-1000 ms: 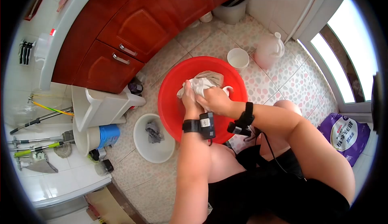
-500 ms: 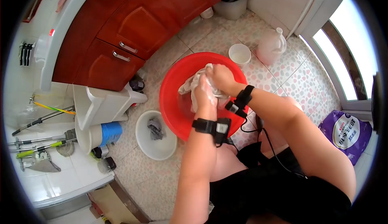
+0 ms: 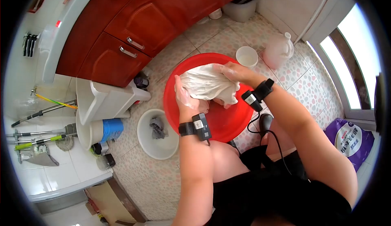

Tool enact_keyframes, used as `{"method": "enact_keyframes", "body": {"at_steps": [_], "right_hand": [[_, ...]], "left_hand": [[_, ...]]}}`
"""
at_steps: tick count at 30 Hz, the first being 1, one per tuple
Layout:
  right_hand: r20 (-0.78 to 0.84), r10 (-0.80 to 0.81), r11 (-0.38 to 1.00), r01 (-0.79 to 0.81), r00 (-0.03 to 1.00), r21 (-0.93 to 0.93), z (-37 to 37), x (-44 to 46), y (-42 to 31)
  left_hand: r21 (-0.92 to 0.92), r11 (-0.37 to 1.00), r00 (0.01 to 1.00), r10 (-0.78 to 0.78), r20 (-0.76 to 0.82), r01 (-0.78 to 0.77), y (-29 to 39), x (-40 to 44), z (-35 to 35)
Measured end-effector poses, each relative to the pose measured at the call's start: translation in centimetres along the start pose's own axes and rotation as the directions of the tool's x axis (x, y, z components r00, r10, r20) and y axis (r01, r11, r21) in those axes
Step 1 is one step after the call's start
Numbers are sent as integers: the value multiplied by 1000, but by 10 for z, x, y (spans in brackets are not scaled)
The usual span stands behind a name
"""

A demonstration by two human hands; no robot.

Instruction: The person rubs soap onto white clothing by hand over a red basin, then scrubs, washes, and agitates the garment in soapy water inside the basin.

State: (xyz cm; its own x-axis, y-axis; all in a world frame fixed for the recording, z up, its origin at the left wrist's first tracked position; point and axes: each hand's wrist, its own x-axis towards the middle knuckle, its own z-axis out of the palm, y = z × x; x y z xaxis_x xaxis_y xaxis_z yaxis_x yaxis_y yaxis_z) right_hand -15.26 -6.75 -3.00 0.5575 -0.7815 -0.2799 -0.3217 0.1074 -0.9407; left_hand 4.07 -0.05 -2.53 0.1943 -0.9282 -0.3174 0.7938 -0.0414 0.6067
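Note:
A white cloth [image 3: 207, 82] is stretched between my two hands over a red basin [image 3: 228, 122] on the floor. At its left edge my left hand [image 3: 185, 95], wet with suds, grips the fabric. My right hand [image 3: 233, 72] holds the upper right part, fingers closed on the edge. The cloth hangs in folds toward the right. Below it, more pale pinkish fabric [image 3: 203, 107] shows in part, and I cannot tell whether it is the same piece. Both wrists wear black straps with small boxes.
Left of the red basin stands a white basin [image 3: 159, 152] holding a grey cloth [image 3: 157, 128]. A small white bowl [image 3: 247, 56] and a plastic jug [image 3: 278, 51] are beyond the basin's far right. A purple bag [image 3: 351, 142] lies at right; red cabinets [image 3: 142, 22] line the back.
My hands have moved apart, the left one going left. The cloth, bunched between them before, is now spread out. The whole view has shifted slightly.

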Motion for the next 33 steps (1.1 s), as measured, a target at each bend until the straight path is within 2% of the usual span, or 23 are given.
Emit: {"method": "enact_keyframes", "body": {"at_steps": [1, 2, 4, 5, 8, 9, 11, 13, 15, 16, 18, 19, 21, 22, 23, 25, 26, 27, 28, 29, 30, 31, 33], "right_hand": [[225, 36, 999, -29, 974, -35, -6, -8, -11], [230, 39, 999, -32, 972, -37, -9, -16, -22], [368, -23, 927, 158, 930, -341, -14, -32, -43], [368, -23, 927, 158, 930, -340, -15, -29, -37], [281, -89, 995, 99, 956, -21, -16, -16, -8], [283, -91, 995, 102, 955, -24, -14, -15, -7], [339, -79, 912, -69, 937, 404, -13, -16, -4], [387, -131, 878, -74, 913, 472, -10, -16, -4], [243, -126, 760, -64, 962, 647, 2, -14, -7], [244, -127, 760, -64, 961, 647, 4, -14, -11], [-90, -122, 886, 150, 988, 438, 10, -17, -21], [-90, -126, 886, 152, 988, 439, 18, -14, -16], [-225, -409, 853, 458, 884, 251, 41, -7, 1], [-192, -312, 948, 318, 931, -2, 48, -21, -12], [-220, -377, 912, 320, 899, -256, 59, -38, -31], [-95, -502, 780, 403, 859, -479, 72, -46, -17], [-91, -500, 780, 401, 861, -481, 71, -44, -15], [-103, -475, 748, 339, 874, -570, 69, -39, -14], [-119, -454, 708, 276, 883, -650, 67, -31, -14], [-175, -492, 535, 137, 853, -833, 60, -14, -12], [-333, -446, 736, 128, 831, -665, 46, -1, -7], [-475, -353, 885, 123, 806, -449, 38, 4, 0], [-488, -496, 776, 115, 718, -620, 53, 7, 9]], "left_hand": [[-14, 1000, 1000, 2, -7, -2, 4, 0, -3], [-28, 1000, 1000, 3, -13, -3, 5, -1, -5], [-67, 997, 999, -35, -17, 34, 8, -7, 1], [-102, 992, 997, -74, -14, 72, 10, -8, 4], [-136, 982, 987, -115, 108, 130, 10, -5, -2], [-138, 982, 988, -111, 110, 126, 12, -5, -1], [-181, 971, 985, -140, 101, 157, 11, -6, 1], [-129, 986, 992, -95, 83, 106, 9, -4, 1], [-72, 996, 996, -50, 68, 55, 7, -3, 2], [-122, 990, 994, -53, 101, 66, 5, -3, 3], [-201, 971, 980, -92, 175, 127, -3, -10, 10], [-220, 969, 984, -82, 155, 116, -12, -11, 17], [-103, 989, 994, -105, 41, 109, -36, -3, 10], [-64, 989, 991, -130, 13, 130, -38, -7, 13], [-71, 989, 992, -126, 14, 127, -38, 0, 4], [162, 982, 963, -136, 231, 100, -44, 26, -46], [74, 973, 914, -229, 336, 217, -52, 40, -69], [75, 973, 914, -231, 332, 219, -52, 25, -43], [70, 991, 993, -116, 1, 116, -51, -2, 12], [103, 995, 945, 23, -326, 11, -54, -17, 44], [-86, 993, 982, -99, -161, 86, -63, -16, 42], [65, 996, 964, 73, -255, -58, -63, -31, 70], [92, 989, 987, 128, -96, -119, -67, -16, 47]]}}
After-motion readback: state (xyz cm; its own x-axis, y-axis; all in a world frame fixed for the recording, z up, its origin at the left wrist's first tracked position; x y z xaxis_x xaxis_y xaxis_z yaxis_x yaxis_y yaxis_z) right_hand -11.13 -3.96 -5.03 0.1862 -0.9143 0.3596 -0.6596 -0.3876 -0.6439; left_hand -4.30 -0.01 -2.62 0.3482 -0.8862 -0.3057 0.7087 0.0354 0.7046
